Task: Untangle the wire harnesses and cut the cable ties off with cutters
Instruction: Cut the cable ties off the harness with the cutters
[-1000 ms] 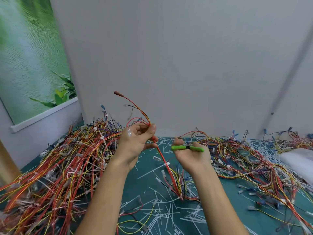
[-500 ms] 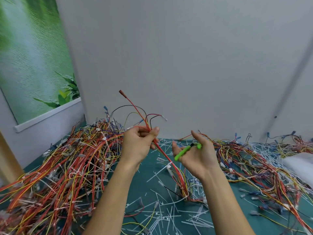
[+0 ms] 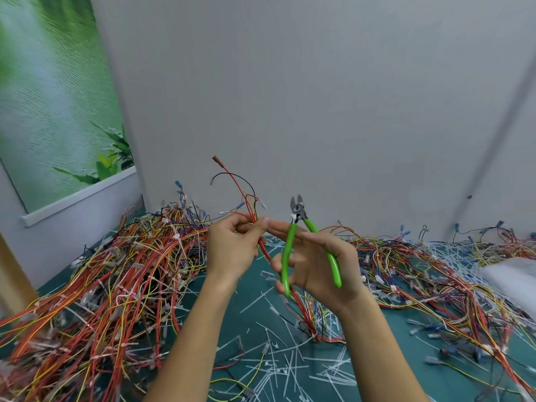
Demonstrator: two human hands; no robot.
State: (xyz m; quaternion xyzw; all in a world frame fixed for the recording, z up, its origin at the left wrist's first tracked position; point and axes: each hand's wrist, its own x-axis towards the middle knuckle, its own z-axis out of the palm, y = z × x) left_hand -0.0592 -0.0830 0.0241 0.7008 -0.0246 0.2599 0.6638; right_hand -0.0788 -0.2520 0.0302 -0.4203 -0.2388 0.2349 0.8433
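We pinched a small wire bundle (image 3: 250, 203) in our left hand (image 3: 233, 250) and held it up over the green table (image 3: 255, 340), between the big wire piles (image 3: 116, 271). Our right hand (image 3: 319, 268) gripped the green cutters (image 3: 290, 240) just beside it. Their tips pointed up and were a little apart.

Both forearms come up from 6 o'clock, hands level and almost touching: left hand (image 3: 233, 250) pinches the wire harness (image 3: 251, 213) thumb-to-fingers, right hand (image 3: 322, 268) at its 3 o'clock grips the cutters (image 3: 288, 253), index finger stretched toward 10 o'clock.
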